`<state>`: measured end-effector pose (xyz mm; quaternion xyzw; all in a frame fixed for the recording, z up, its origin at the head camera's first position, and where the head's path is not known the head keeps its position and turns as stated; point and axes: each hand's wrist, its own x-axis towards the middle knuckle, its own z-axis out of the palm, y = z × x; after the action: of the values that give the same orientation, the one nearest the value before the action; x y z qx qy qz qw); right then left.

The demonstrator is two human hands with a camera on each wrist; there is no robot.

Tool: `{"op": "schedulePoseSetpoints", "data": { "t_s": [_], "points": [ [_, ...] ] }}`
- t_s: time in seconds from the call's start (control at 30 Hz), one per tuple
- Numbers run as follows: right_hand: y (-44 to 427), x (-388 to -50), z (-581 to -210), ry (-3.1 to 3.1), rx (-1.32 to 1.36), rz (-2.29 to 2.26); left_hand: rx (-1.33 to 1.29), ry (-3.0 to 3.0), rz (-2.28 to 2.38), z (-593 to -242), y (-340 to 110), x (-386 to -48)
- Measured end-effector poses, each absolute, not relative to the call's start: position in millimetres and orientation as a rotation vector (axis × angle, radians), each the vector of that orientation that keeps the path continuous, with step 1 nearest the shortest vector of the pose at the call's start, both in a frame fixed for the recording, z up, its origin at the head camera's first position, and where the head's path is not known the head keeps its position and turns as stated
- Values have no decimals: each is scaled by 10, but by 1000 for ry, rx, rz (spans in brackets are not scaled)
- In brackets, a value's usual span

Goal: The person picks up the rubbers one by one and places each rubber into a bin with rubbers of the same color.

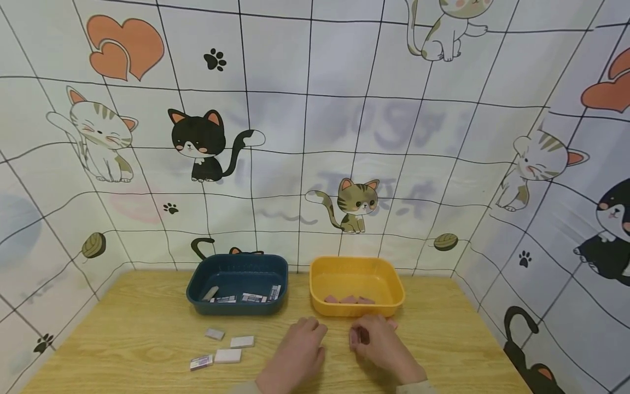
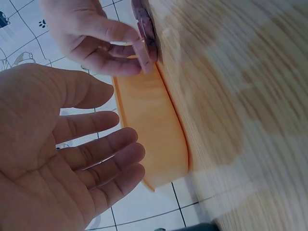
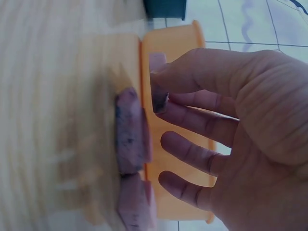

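My right hand [image 1: 386, 345] pinches a pink eraser [image 3: 157, 62] with a dark smudged end between thumb and fingertips, just in front of the yellow bin [image 1: 339, 310]. In the right wrist view, more smudged pink erasers [image 3: 130, 137] lie on the table beside the bin's wall. Several pink erasers [image 1: 348, 299] are inside that bin. To the left, my left hand [image 1: 297, 350] hovers over the table with nothing in it; its fingers look extended and slightly bent in the left wrist view.
A dark blue bin [image 1: 236, 310] at the back left contains labelled white erasers [image 1: 254, 297]. In front of it, several white erasers [image 1: 228, 356] lie on the wooden table [image 1: 138, 334]. A cat-patterned cloth [image 1: 275, 137] hangs behind and at the sides.
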<state>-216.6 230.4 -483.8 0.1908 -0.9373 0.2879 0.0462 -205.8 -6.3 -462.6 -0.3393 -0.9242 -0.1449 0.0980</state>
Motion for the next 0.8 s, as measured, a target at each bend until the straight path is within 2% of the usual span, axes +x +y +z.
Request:
{"op": "schedulePoseSetpoints", "data": {
  "t_s": [0.53, 0.8],
  "points": [
    [2516, -2154, -4476, -2867, 235, 859, -1057, -2673, -396, -4669, 124, -2100],
    [2661, -2260, -4340, -2859, 171, 821, -1085, -2659, -403, -4672, 197, -2093]
  ]
}}
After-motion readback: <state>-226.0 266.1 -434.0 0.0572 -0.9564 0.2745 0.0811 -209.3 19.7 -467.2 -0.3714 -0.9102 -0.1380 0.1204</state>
